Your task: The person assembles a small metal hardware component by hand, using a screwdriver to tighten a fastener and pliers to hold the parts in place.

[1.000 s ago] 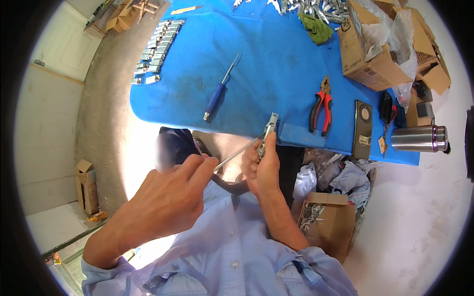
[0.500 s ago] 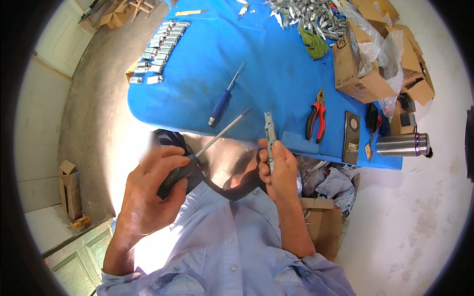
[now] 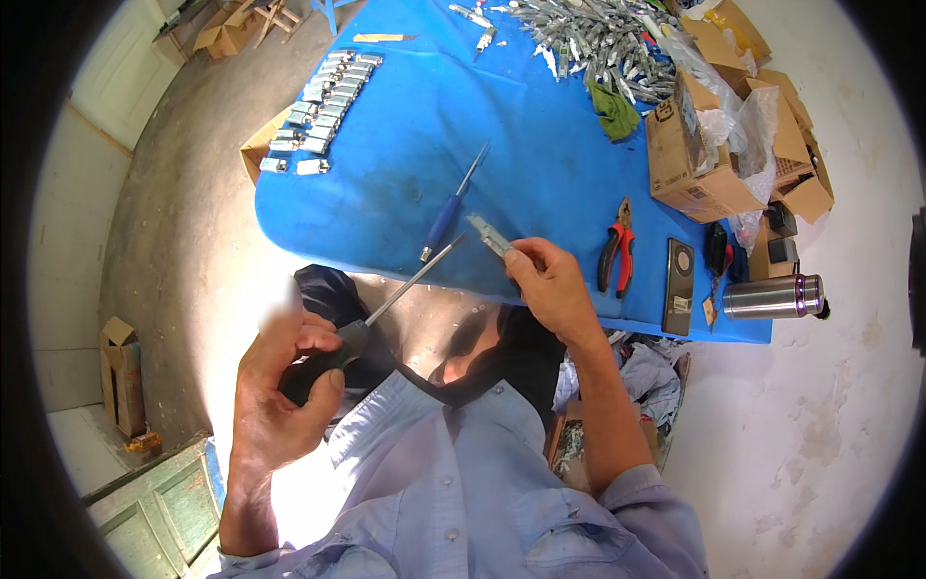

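My left hand is closed around the dark handle of a screwdriver, whose long metal shaft slants up and to the right. In the fingers of my right hand is a narrow grey metal piece, tilted up to the left over the table's near edge. The screwdriver's tip sits close to this piece; whether they touch I cannot tell. Beyond the tip, a second screwdriver with a blue handle lies on the blue-covered table. Red-and-black pliers rest to the right of my right hand.
Small metal pieces stand in rows at the table's left edge. A large heap of metal parts lies far off, beside a green cloth. Cardboard boxes, a dark flat object and a steel bottle occupy the right side.
My right hand has moved up and tilted the metal piece leftward, from nearly upright. My left hand and its screwdriver have shifted slightly left and down. The view has shifted a little.
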The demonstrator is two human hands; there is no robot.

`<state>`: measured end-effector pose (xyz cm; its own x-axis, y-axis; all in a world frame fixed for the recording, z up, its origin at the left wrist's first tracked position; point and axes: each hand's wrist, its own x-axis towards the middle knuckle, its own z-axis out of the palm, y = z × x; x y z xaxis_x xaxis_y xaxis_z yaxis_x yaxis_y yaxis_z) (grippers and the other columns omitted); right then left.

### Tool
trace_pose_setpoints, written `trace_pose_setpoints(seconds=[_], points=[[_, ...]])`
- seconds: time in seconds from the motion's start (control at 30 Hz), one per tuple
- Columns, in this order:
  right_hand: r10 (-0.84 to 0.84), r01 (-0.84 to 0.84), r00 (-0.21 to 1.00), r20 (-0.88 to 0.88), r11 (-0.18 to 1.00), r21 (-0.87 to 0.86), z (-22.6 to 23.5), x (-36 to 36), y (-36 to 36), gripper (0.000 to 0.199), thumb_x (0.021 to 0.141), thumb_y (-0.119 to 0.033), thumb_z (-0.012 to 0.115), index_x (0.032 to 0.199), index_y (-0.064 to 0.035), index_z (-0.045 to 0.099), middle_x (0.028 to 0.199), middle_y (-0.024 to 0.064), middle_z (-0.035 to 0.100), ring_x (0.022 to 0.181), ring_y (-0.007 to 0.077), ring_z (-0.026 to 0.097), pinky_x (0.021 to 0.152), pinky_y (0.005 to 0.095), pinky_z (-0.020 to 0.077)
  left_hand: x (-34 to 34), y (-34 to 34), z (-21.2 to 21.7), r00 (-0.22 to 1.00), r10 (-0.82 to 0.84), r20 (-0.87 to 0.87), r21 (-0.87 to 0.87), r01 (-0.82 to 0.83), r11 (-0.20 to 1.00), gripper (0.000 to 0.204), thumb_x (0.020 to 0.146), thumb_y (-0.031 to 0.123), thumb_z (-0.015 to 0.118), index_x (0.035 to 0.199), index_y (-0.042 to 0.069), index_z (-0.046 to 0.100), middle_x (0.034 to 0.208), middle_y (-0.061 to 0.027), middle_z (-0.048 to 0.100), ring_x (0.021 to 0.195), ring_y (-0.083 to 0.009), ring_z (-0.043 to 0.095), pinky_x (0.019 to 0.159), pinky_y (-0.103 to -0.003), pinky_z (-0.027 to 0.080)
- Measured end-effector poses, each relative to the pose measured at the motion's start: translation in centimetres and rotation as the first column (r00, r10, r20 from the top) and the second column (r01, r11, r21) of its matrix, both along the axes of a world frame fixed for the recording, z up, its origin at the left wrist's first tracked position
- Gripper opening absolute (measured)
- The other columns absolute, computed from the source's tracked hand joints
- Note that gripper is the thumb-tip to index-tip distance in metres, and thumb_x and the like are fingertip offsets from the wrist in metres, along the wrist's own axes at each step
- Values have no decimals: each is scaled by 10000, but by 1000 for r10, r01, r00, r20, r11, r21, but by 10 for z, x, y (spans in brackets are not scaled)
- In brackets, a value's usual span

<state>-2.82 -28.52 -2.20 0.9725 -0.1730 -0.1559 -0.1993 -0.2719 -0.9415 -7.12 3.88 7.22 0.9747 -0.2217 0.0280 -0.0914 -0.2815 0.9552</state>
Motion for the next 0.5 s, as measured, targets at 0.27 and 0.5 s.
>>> trace_pose_setpoints(seconds=[0.27,0.5], points=[[84,39,981,174,795,-605,14,-5,1,210,924,-223,716,1073,-80,756,919,115,687,840,305,647,737,381,502,3,-13,-3,995,38,91,47,-42,998,243,787,-117,690,999,2,676,1047,-134,711,844,-162,665,750,-280,522],[156,133,930,333,703,-699,5,-5,-7,213,882,-190,745,1072,-96,755,1002,87,696,954,299,647,768,407,504,17,-27,14,972,-4,234,113,-23,993,189,789,-115,689,939,-6,650,988,-149,699,854,-185,677,737,-289,526]])
